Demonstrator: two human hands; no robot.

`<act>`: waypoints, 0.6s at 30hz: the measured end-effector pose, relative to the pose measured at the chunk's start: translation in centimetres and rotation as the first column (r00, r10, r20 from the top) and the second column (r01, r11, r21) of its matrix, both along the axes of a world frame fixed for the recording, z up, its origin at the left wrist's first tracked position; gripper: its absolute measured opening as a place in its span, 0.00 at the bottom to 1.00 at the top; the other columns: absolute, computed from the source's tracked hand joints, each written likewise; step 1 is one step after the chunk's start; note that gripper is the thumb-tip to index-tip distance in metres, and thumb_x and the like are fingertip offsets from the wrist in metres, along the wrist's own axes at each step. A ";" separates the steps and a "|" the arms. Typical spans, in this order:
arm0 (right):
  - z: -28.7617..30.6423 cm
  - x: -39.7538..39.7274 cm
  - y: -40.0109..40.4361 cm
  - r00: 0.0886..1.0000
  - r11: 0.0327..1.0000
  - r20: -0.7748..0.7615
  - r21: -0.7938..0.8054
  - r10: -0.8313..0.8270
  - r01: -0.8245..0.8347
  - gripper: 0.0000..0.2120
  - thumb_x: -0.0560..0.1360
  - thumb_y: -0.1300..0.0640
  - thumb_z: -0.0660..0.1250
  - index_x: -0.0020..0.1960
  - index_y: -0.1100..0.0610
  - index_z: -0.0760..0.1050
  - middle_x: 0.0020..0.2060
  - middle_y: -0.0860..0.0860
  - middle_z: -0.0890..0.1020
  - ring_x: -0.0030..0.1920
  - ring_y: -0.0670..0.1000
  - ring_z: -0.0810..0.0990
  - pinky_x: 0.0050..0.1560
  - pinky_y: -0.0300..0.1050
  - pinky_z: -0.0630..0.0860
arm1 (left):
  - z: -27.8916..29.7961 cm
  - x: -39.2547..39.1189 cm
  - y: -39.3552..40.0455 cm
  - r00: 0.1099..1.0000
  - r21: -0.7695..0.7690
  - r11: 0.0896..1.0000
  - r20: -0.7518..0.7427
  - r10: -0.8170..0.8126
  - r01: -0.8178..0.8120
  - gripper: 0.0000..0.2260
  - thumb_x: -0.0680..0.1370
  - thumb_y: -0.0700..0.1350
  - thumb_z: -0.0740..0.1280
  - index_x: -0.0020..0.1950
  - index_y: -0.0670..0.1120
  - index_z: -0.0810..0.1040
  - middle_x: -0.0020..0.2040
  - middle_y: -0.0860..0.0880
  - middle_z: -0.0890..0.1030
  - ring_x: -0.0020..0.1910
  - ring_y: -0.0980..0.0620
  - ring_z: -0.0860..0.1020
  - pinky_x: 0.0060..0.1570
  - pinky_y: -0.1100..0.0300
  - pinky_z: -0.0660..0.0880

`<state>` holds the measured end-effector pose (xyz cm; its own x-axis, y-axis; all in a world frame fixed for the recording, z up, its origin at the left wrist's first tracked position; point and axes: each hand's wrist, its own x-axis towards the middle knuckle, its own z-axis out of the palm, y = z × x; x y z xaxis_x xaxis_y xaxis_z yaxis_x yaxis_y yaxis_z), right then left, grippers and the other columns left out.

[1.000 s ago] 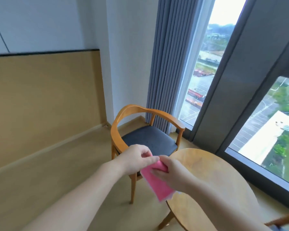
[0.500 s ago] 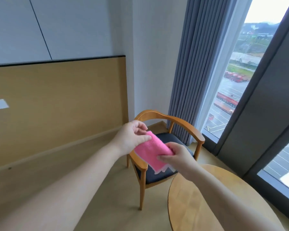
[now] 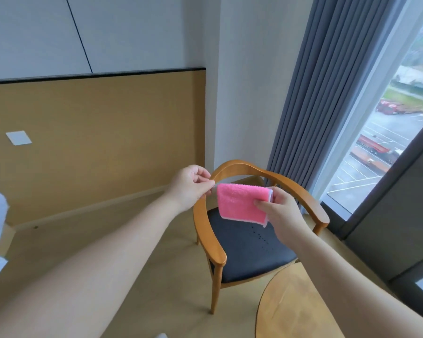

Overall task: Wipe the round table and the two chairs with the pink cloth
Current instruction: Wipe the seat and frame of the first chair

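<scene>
Chair [image 3: 249, 250] under cloth [image 3: 242, 203], table [image 3: 291, 306] beside.

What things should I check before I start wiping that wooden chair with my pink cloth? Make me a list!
1. Fluffy pink cloth in hand: ok. The right hand grips its right edge, and the left hand pinches its top left corner.
2. Cloth folded flat and ready: ok, it looks like a neat square.
3. Cloth touching the chair: not ok, it is held in the air over the seat.
4. Curved wooden chair with the dark seat within reach: ok, it stands right below both hands.
5. Seat free of things: ok, nothing lies on the part that shows.
6. Round wooden table wiped already: cannot tell.
</scene>
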<state>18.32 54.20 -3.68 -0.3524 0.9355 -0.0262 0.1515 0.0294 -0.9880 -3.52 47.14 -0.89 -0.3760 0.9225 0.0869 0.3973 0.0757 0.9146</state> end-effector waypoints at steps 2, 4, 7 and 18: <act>-1.7 -0.9 2.5 0.979 0.995 0.202 0.097 -0.040 0.021 0.10 0.74 0.61 0.68 0.47 0.46 0.74 0.44 0.48 0.79 0.47 0.49 0.79 0.41 0.47 0.83 | -2.0 -2.1 2.8 0.999 -0.050 0.998 -0.036 0.024 -0.026 0.02 0.76 0.42 0.67 0.45 0.49 0.76 0.37 0.52 0.84 0.37 0.54 0.82 0.40 0.57 0.80; -3.6 -2.0 5.2 0.928 0.987 0.366 0.157 -0.075 0.018 0.08 0.75 0.60 0.67 0.46 0.46 0.73 0.42 0.46 0.78 0.44 0.47 0.78 0.41 0.46 0.82 | -4.3 -4.6 5.9 0.997 -0.108 0.993 -0.065 0.037 -0.044 0.03 0.76 0.43 0.66 0.44 0.50 0.75 0.38 0.52 0.83 0.38 0.53 0.82 0.42 0.55 0.80; -7.2 -4.0 9.3 0.838 0.981 0.532 0.191 -0.118 0.017 0.07 0.75 0.59 0.65 0.46 0.47 0.73 0.41 0.45 0.77 0.42 0.46 0.77 0.39 0.46 0.80 | -8.6 -8.9 11.6 0.996 -0.197 0.979 -0.080 0.034 -0.049 0.04 0.77 0.42 0.64 0.43 0.50 0.76 0.40 0.50 0.83 0.40 0.51 0.81 0.40 0.55 0.79; -24.6 -9.3 18.1 0.601 0.981 0.798 -0.082 -0.043 0.178 0.07 0.75 0.62 0.61 0.44 0.50 0.69 0.38 0.47 0.75 0.40 0.50 0.76 0.41 0.48 0.79 | -29.4 -16.2 24.6 0.971 -0.538 0.827 -0.234 0.040 -0.164 0.14 0.80 0.43 0.61 0.65 0.45 0.72 0.65 0.47 0.71 0.54 0.48 0.73 0.51 0.56 0.72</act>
<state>8.98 72.34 -28.29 -0.0243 0.9273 -0.3735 0.8664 -0.1669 -0.4707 -19.71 71.73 -30.28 -0.5018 0.7964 -0.3376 0.5308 0.5917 0.6067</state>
